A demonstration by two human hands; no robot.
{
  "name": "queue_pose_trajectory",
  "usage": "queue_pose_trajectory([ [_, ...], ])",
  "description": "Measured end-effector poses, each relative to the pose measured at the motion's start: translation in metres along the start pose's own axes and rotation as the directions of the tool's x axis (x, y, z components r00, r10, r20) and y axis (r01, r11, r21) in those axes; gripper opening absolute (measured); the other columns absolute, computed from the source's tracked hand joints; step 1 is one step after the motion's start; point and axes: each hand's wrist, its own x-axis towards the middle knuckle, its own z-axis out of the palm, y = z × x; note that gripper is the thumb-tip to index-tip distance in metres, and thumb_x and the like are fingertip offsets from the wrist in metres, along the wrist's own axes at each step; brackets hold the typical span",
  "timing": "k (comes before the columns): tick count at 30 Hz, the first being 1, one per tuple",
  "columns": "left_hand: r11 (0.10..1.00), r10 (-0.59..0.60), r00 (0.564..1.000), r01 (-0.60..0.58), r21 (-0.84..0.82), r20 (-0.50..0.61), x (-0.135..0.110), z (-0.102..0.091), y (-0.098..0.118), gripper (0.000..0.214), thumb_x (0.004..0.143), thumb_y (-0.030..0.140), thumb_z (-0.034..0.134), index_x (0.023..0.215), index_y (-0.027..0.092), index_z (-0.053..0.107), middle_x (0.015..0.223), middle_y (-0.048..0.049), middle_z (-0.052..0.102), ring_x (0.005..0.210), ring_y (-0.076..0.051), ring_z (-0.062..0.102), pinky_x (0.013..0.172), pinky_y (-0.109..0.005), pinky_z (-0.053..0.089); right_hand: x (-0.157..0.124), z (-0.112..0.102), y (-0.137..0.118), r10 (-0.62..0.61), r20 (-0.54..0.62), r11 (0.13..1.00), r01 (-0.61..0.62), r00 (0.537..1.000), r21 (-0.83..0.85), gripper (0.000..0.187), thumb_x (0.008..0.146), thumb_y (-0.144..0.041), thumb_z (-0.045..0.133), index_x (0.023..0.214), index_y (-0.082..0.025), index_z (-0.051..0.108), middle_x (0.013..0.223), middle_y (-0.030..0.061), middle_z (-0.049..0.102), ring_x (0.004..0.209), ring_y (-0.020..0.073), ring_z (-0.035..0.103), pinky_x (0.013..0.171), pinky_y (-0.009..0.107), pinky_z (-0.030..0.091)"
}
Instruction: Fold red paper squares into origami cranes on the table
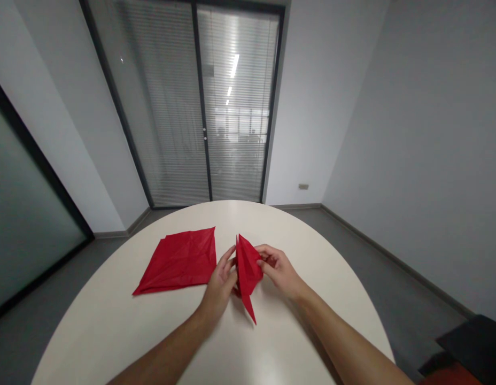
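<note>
Between my two hands a folded piece of red paper (pixel 248 270) stands up off the table, its pleats partly spread and one pointed tip angled down toward me. My left hand (pixel 222 280) grips its left side, with some fingertips hidden behind the paper. On the right edge, my right hand (pixel 278 267) pinches the paper between thumb and fingers. Left of my left hand lies a stack of red paper sheets (pixel 179 262), creased and roughly square, flat on the table.
The round white table (pixel 152 342) reaches out in front of me. Beyond it stands a glass door with blinds (pixel 235 133). A dark object (pixel 472 342), perhaps a chair, is at the lower right. Grey walls close in the room.
</note>
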Motion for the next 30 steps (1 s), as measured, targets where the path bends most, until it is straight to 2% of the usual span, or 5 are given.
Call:
queue_pose_trajectory([
  [7, 0.983, -0.144, 0.980, 0.157, -0.092, 0.137, -0.007, 0.002, 0.002, 0.040, 0.081, 0.051, 0.073, 0.097, 0.016, 0.065, 0.066, 0.0012, 0.062, 0.052, -0.011, 0.055, 0.048, -0.021, 0.041, 0.000, 0.002, -0.007, 0.039, -0.068, 0.995, -0.032, 0.997, 0.094, 0.037, 0.076, -0.047, 0.078, 0.075, -0.022, 0.051, 0.067, -0.0014, 0.063, 0.058, 0.0145, 0.057, 0.060, 0.028, 0.047],
  [14, 0.999, -0.034, 0.990, 0.031, 0.027, 0.133, -0.003, -0.007, 0.005, 0.034, 0.077, 0.043, 0.078, 0.091, 0.015, 0.065, 0.071, 0.0001, 0.063, 0.055, -0.009, 0.053, 0.050, -0.020, 0.041, 0.003, -0.004, -0.003, 0.031, -0.127, 0.989, -0.013, 0.991, 0.146, 0.029, 0.075, -0.037, 0.077, 0.071, -0.021, 0.052, 0.065, -0.0011, 0.062, 0.059, 0.0152, 0.056, 0.060, 0.029, 0.047],
  [18, 0.992, 0.089, 0.987, -0.100, 0.082, 0.130, -0.005, -0.006, 0.008, 0.035, 0.075, 0.041, 0.080, 0.093, 0.014, 0.066, 0.091, -0.0083, 0.072, 0.084, -0.019, 0.065, 0.079, -0.029, 0.052, 0.008, -0.002, 0.010, 0.128, -0.135, 0.975, -0.099, 0.983, 0.201, 0.015, 0.075, -0.025, 0.070, 0.077, -0.021, 0.055, 0.067, -0.0023, 0.063, 0.060, 0.0142, 0.057, 0.063, 0.028, 0.047],
  [26, 0.968, 0.204, 0.978, -0.206, 0.146, 0.032, -0.009, -0.002, 0.007, 0.032, 0.083, 0.036, 0.074, 0.105, 0.018, 0.060, 0.104, -0.0086, 0.073, 0.097, -0.022, 0.069, 0.087, -0.032, 0.053, 0.004, 0.006, 0.012, 0.043, -0.275, 0.999, -0.040, 0.960, 0.018, 0.025, 0.089, -0.041, 0.061, 0.108, -0.026, 0.061, 0.119, 0.0063, 0.063, 0.112, 0.0232, 0.058, 0.091, 0.038, 0.048],
  [30, 0.958, 0.256, 0.967, -0.251, 0.142, -0.018, -0.007, -0.002, 0.008, 0.031, 0.084, 0.035, 0.072, 0.106, 0.018, 0.059, 0.106, -0.0089, 0.073, 0.099, -0.022, 0.069, 0.090, -0.034, 0.054, -0.001, 0.009, 0.006, 0.006, -0.106, 0.996, -0.016, 0.994, -0.090, 0.029, 0.085, -0.041, 0.070, 0.108, -0.024, 0.062, 0.111, 0.0064, 0.064, 0.099, 0.0208, 0.061, 0.084, 0.035, 0.050],
])
